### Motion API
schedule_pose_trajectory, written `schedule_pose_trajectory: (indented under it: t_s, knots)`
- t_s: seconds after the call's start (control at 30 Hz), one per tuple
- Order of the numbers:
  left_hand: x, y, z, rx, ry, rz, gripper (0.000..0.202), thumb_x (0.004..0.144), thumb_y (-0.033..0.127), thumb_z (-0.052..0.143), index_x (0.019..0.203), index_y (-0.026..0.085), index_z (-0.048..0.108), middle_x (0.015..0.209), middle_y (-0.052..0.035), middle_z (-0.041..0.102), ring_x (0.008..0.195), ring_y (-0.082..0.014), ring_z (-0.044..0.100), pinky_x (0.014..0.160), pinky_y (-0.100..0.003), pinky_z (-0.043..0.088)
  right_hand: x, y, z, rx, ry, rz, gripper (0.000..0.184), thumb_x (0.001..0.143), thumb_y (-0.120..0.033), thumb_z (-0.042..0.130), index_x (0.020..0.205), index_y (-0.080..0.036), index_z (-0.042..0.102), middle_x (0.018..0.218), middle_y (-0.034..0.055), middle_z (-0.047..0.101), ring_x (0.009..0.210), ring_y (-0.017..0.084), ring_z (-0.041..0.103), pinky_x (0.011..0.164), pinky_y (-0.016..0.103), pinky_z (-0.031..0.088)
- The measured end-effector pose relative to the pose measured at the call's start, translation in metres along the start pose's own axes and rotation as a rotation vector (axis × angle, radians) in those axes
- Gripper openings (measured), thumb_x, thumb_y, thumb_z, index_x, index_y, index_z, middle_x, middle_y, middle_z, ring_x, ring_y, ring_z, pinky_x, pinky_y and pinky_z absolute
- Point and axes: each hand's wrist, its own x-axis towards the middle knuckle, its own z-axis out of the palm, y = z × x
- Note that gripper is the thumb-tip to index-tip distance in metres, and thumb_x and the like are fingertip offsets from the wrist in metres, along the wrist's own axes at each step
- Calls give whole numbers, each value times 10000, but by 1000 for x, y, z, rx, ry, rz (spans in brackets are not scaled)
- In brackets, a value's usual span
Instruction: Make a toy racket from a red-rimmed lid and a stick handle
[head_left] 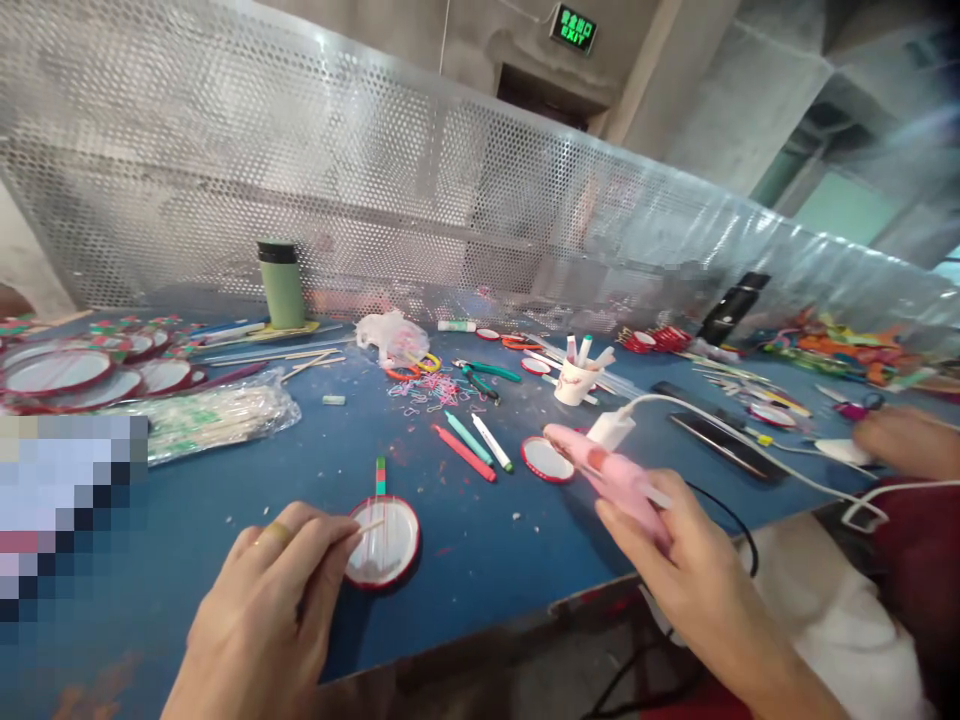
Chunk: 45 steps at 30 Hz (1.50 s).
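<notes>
My left hand (pixel 274 590) is closed in a pinch on a thin wooden stick (pixel 373 527), whose tip lies over a red-rimmed white disc (pixel 386 545) on the blue table (pixel 480 540). A green and red flat stick (pixel 380 476) pokes out from the far edge of that disc. My right hand (pixel 675 550) is wrapped round a pink glue gun (pixel 611 472), its nozzle pointing left toward a second red-rimmed disc (pixel 547 459). A white cord (pixel 720 425) runs off from the gun to the right.
Red and green marker pens (pixel 472 445) lie past the discs. A green flask (pixel 279 285) stands at the back, a bag of sticks (pixel 217 415) and stacked discs (pixel 67 372) at left, a cup of pens (pixel 576 378), a phone (pixel 724 445). Another person's hand (pixel 904 440) rests far right.
</notes>
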Motion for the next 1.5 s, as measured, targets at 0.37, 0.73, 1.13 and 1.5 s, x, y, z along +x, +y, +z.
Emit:
schedule_pose_trajectory:
  t_s: [0.37, 0.73, 1.13, 1.5]
  knots:
    - [5, 6, -2, -87, 69, 13, 164, 961, 261, 469, 942, 252, 632, 889, 12, 664, 734, -141, 588, 687, -246, 457, 28, 6, 63, -358, -145, -15, 107, 866, -279, 507, 940, -204, 489, 766, 84, 680, 678, 248, 672, 527, 280, 376]
    - [4, 6, -2, -117, 10, -15, 100, 943, 213, 518, 932, 233, 615, 891, 0, 648, 754, -147, 573, 704, -265, 448, 63, -2, 85, -371, -323, 54, 144, 871, -221, 582, 973, -206, 481, 773, 52, 691, 676, 232, 671, 530, 263, 294]
    - [7, 8, -1, -124, 82, -4, 124, 939, 191, 510, 892, 224, 620, 841, 3, 647, 702, -142, 553, 665, -260, 432, 85, -20, 104, -286, -312, -44, 206, 850, -179, 602, 994, -205, 458, 775, 43, 681, 712, 237, 671, 549, 255, 296]
    - [9, 11, -4, -122, 62, -31, 146, 934, 191, 508, 869, 223, 635, 836, -4, 660, 694, -140, 566, 671, -269, 427, 63, 4, 67, -412, -253, -13, 190, 865, -355, 590, 968, -231, 490, 721, 23, 651, 616, 236, 643, 514, 265, 289]
